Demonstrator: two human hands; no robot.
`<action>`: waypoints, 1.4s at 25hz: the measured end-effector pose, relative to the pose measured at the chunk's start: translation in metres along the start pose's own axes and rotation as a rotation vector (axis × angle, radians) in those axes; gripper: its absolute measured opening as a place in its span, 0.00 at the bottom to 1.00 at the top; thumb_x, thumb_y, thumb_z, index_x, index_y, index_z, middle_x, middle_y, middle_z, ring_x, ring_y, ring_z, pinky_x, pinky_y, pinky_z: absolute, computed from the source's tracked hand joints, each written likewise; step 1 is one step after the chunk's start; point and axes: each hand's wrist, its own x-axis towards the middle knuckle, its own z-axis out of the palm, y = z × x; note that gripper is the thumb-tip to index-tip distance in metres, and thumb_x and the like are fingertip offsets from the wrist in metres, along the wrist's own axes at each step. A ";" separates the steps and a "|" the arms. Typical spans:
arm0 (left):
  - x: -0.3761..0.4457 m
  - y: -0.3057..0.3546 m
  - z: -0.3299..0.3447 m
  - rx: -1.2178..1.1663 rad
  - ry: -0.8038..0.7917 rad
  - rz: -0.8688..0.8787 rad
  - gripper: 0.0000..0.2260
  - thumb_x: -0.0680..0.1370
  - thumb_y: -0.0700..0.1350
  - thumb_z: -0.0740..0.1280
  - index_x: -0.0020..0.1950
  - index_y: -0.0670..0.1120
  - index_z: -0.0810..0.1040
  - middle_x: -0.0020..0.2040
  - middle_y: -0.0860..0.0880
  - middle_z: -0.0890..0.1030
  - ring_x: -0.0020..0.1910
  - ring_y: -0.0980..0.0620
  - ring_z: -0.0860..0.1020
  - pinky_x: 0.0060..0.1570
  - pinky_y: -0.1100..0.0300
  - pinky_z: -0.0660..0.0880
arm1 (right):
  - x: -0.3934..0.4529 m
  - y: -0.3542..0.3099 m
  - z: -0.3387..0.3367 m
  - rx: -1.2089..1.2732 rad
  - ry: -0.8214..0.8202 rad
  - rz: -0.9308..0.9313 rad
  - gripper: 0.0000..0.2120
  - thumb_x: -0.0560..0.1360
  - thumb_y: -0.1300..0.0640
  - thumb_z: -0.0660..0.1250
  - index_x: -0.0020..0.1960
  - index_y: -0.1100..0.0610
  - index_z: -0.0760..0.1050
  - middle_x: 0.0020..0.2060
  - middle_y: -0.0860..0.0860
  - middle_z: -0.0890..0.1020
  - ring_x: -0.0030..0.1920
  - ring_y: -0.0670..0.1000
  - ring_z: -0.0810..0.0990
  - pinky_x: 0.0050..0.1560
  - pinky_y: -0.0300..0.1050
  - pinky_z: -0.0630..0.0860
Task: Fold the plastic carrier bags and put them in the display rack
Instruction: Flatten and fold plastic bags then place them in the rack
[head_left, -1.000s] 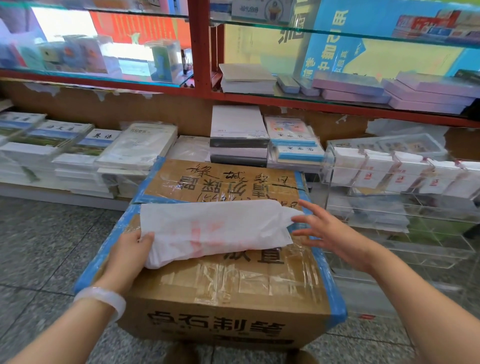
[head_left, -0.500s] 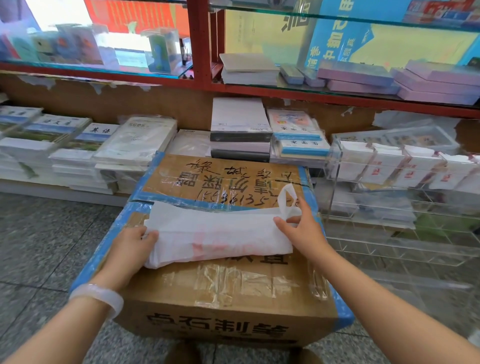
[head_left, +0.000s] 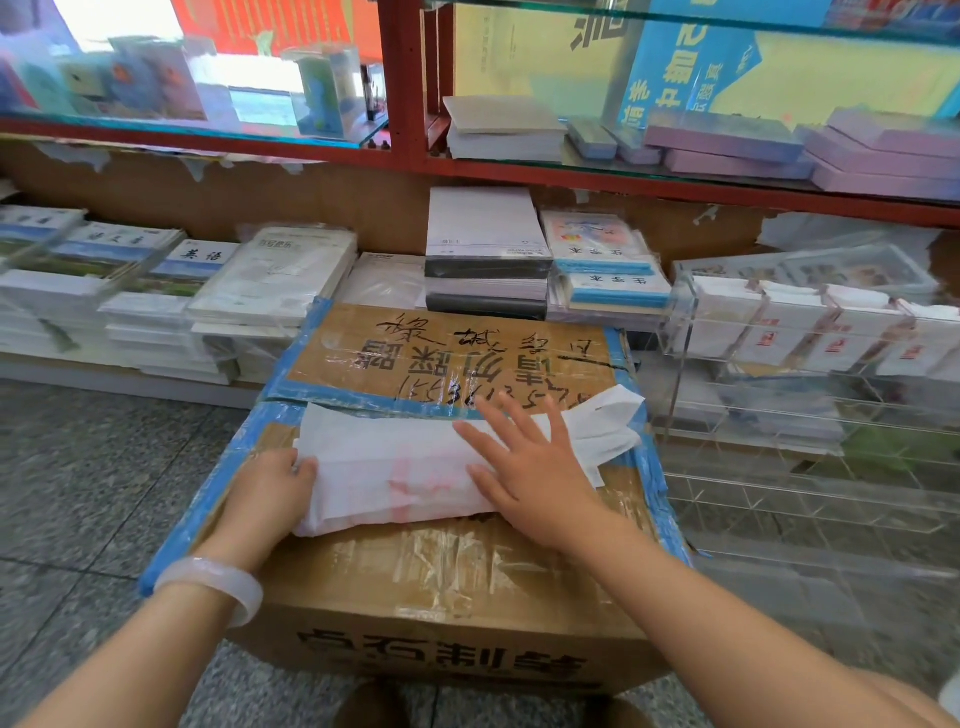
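On top of a taped cardboard box (head_left: 415, 571), between the two hands, lies a white plastic carrier bag (head_left: 395, 467), folded lengthwise into a long band with faint red print showing through. Left hand (head_left: 272, 491): the grip is clamped on the bag's left end, thumb over the top, fingers curled round the edge; a pale bangle (head_left: 213, 584) sits on the wrist. Right hand (head_left: 530, 467): the grip is apart, fingers straight and spread, palm pressing flat on the right half of the bag. Beyond the right hand's fingertips, the bag's handle loops (head_left: 608, 421) stick out loose, reaching toward the box's right edge.

The box carries blue tape along its edges, clear tape across the near flap, and handwritten black characters on the far flap, just past both hands. Printed characters run along its front face, nearest the wrists.

To the right of the right hand, well apart from it, stands a clear acrylic display rack (head_left: 810, 374); its upper row holds folded white bags (head_left: 779, 332) with red marks, upright in separate compartments. Lower tiers are hard to read through the plastic.

Beyond the left hand, stacks of wrapped books (head_left: 270, 280) rest on a low shelf. Straight ahead of both hands, more book stacks (head_left: 485, 254), and above them a red-framed glass shelf (head_left: 519, 171) with boxed goods. The floor (head_left: 93, 493) left of the left hand is grey speckled tile.
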 end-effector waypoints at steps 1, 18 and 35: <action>-0.001 0.001 0.000 -0.005 -0.006 0.005 0.13 0.81 0.46 0.57 0.59 0.40 0.74 0.55 0.40 0.75 0.52 0.43 0.73 0.51 0.53 0.69 | 0.002 0.001 0.003 0.035 -0.157 0.051 0.35 0.73 0.36 0.30 0.76 0.42 0.49 0.77 0.49 0.49 0.77 0.53 0.42 0.71 0.61 0.33; -0.013 0.017 0.000 0.322 0.416 0.764 0.15 0.77 0.41 0.64 0.62 0.37 0.75 0.59 0.35 0.77 0.54 0.33 0.77 0.52 0.40 0.74 | -0.016 0.015 0.039 0.018 -0.328 0.214 0.51 0.52 0.29 0.12 0.73 0.35 0.35 0.76 0.51 0.37 0.75 0.58 0.34 0.64 0.66 0.27; -0.035 0.008 0.066 0.599 -0.082 0.538 0.44 0.62 0.64 0.23 0.77 0.52 0.41 0.78 0.49 0.40 0.76 0.51 0.38 0.71 0.43 0.36 | -0.002 -0.024 0.039 0.108 -0.239 0.105 0.43 0.64 0.34 0.21 0.77 0.44 0.40 0.77 0.49 0.39 0.76 0.51 0.36 0.70 0.56 0.31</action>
